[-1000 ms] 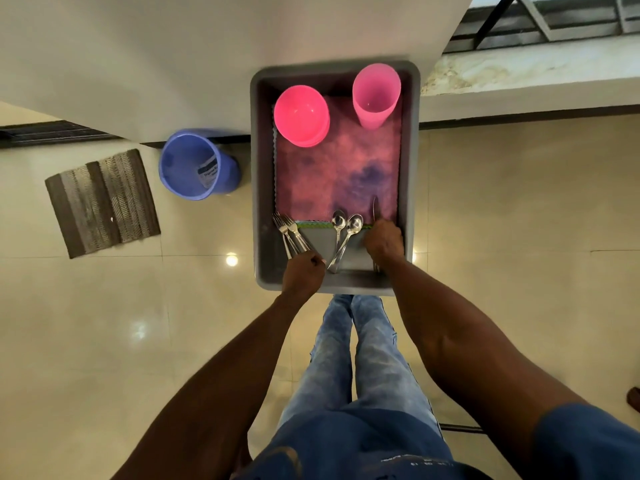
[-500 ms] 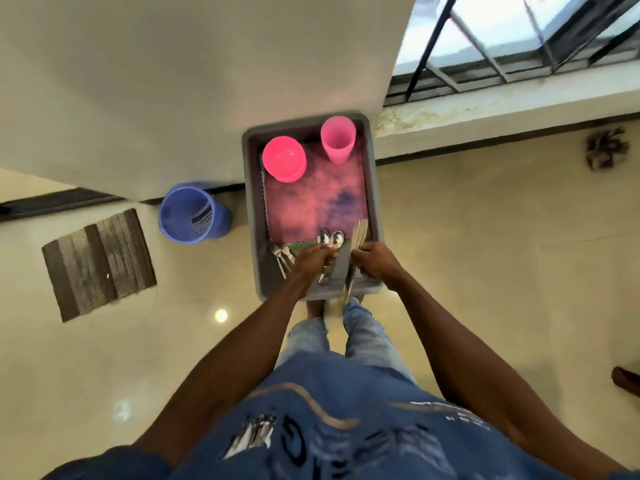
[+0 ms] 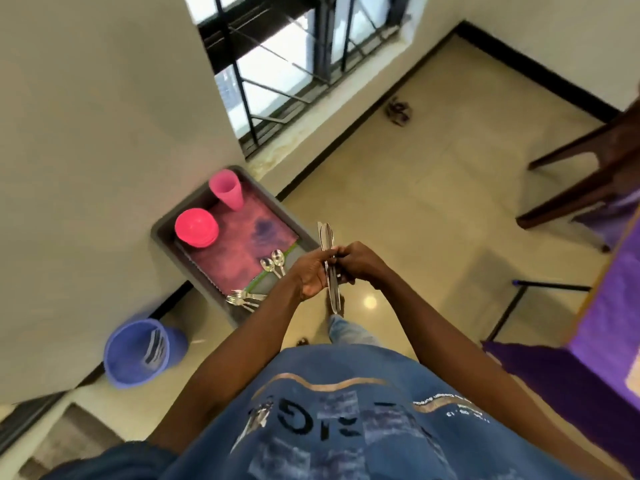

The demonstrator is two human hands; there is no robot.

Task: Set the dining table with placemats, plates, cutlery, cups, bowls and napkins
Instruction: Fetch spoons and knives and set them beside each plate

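grey bin (image 3: 166,226) with pink cup (image 3: 227,189), bowls (image 3: 196,227), spoons (image 3: 273,260), forks (image 3: 242,298); both grips pinching knives (image 3: 327,237)

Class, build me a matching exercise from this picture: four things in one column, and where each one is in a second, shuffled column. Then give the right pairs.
Things
1. knives
2. pink cup
3. forks
4. blue bucket

Places
A. on the floor, against the wall
B. lying at the near end of the grey tray
C. held between the left hand and the right hand
D. standing upright at the far end of the grey tray

Pairs: 1-C, 2-D, 3-B, 4-A
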